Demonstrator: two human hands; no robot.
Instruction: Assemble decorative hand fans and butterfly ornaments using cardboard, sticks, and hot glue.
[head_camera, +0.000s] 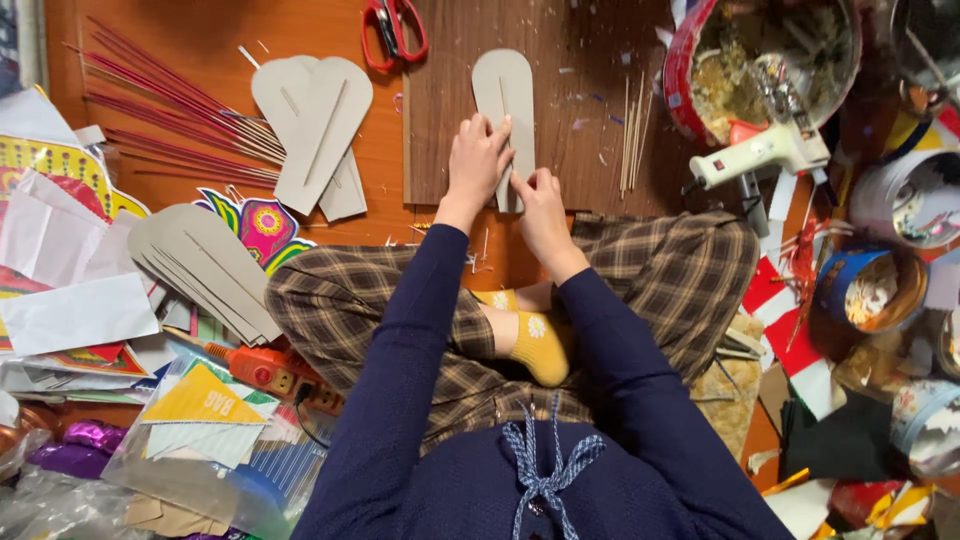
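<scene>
The person sits cross-legged on the floor with a brown board (560, 110) laid in front of the knees, and both hands work at its near edge on one grey cardboard cutout (505, 115), a long piece with a rounded far end and a thin stick lying along its middle. The left hand (478, 160) presses flat on the cutout's left side, fingers spread and not closed around it; the right hand (538, 200) has its grip pinched together at the cutout's near end, thumb and fingertips meeting on the card. A bundle of bare thin sticks (632, 130) lies on the board just right of the hands. Red scissors (395, 30) rest at the board's far left corner. Off the board to the left lie finished cutouts (315, 125), red incense-like sticks (170, 115) and a fanned stack of more grey cutouts (205, 265) (all well apart from the hands). A white glue gun (765, 150) sits to the right, beside a red tin (700, 70).
</scene>
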